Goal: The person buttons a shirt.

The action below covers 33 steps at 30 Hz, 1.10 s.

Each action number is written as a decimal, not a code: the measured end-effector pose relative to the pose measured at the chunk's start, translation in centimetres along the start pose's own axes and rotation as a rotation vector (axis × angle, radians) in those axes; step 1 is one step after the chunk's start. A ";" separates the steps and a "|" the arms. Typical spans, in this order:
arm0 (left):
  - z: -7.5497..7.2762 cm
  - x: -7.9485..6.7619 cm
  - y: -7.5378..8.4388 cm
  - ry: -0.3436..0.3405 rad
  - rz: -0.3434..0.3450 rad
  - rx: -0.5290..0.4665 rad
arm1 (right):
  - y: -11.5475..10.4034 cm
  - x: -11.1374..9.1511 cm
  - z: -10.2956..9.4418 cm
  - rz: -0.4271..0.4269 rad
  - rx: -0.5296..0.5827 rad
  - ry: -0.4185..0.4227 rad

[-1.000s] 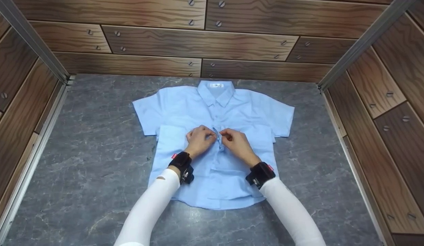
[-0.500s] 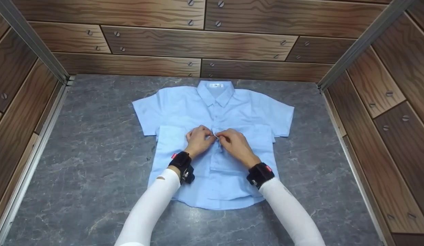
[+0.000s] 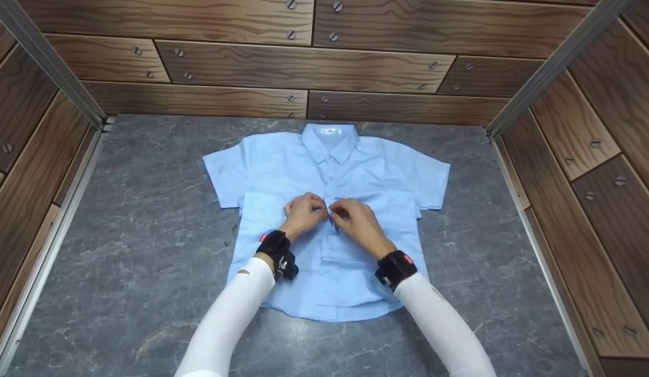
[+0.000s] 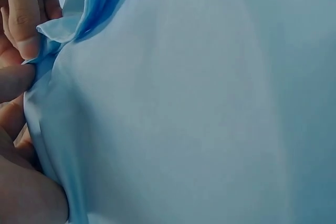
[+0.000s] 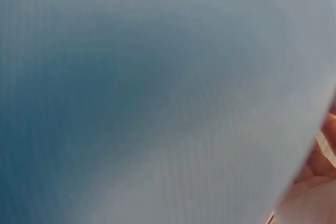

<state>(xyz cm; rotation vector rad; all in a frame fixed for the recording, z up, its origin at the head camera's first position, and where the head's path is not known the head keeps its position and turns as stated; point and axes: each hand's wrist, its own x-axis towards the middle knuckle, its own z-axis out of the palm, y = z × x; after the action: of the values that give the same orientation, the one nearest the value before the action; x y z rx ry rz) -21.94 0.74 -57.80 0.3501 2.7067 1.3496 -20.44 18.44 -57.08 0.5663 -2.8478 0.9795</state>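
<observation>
A light blue short-sleeved shirt [image 3: 282, 272] lies front up, its collar [image 3: 332, 144] at the far side. My left hand [image 3: 305, 215] pinches the front placket at mid-chest between thumb and fingertips. Facing it, my right hand [image 3: 357, 222] has its thumb and index finger curled onto the cloth at the same spot. The left wrist view shows the gathered shirt edge [image 4: 60, 32] squeezed between fingertips at the left side. Blurred blue cloth fills most of the right wrist view, with part of a hand [image 5: 315, 182] at the lower right. The button being worked is hidden by the fingers.
The shirt rests on a dark grey marbled tabletop [image 3: 146, 251]. Wood-patterned panels [image 3: 303, 63] wall the back and both sides, with metal rails [image 3: 47, 230] along the edges. Black wrist straps [image 3: 396, 268] sit over white sleeves [image 3: 225, 319].
My right fingertips have shifted slightly left toward the left hand, and the raised fold of placket between the hands has flattened. The left hand stays nearly in place.
</observation>
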 end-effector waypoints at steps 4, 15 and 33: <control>-0.2 0.1 0.0 -0.015 -0.020 -0.031 | -0.1 0.0 0.0 0.001 -0.003 0.002; 0.1 0.4 -0.7 -0.033 -0.012 -0.032 | -0.1 0.1 -0.1 0.035 0.063 -0.026; -0.4 0.3 -0.5 -0.029 -0.043 -0.100 | -0.2 0.5 -1.0 0.243 0.268 -0.031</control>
<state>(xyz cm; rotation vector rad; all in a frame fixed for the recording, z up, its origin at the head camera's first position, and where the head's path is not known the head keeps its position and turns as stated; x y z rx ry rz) -22.40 0.15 -57.96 0.2989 2.5964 1.4493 -20.92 18.75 -56.10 0.2559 -2.8806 1.4178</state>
